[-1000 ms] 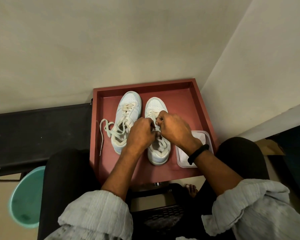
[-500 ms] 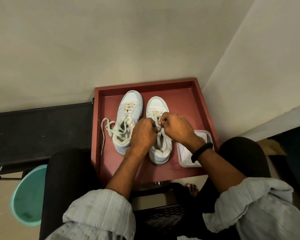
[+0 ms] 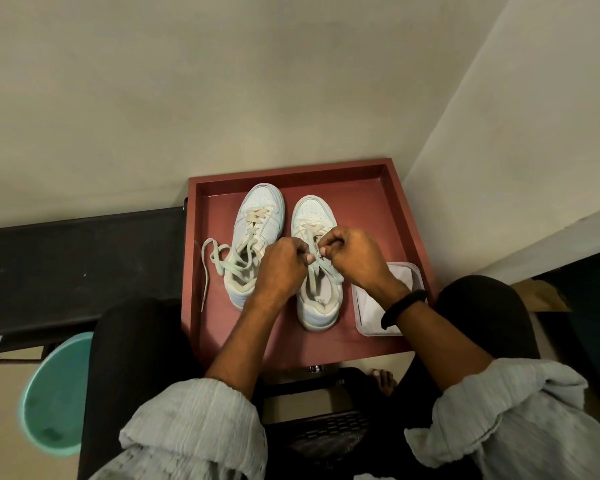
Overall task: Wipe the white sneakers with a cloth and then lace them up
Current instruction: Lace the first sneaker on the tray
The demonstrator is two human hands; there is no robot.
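White sneakers (image 3: 314, 216) stand side by side, toes pointing to the top of the frame, in a red tray (image 3: 361, 183) at the centre of the picture. The left hand (image 3: 279, 268) and the right hand (image 3: 355, 258) meet over the sneaker on the right of the pair. Both have their fingers curled and pinch its lace (image 3: 314, 277), whose strands run down from the hands toward the shoe's opening. The other sneaker (image 3: 257, 223), on the left, is laced only part-way, and its loose lace (image 3: 222, 265) trails out onto the tray floor to the left. A clear tub (image 3: 414, 271) holding a white cloth (image 3: 368, 306) sits in the tray's lower right corner, partly behind the right wrist, which wears a black band (image 3: 404, 306). A green bucket (image 3: 56, 400) shows at the lower left.
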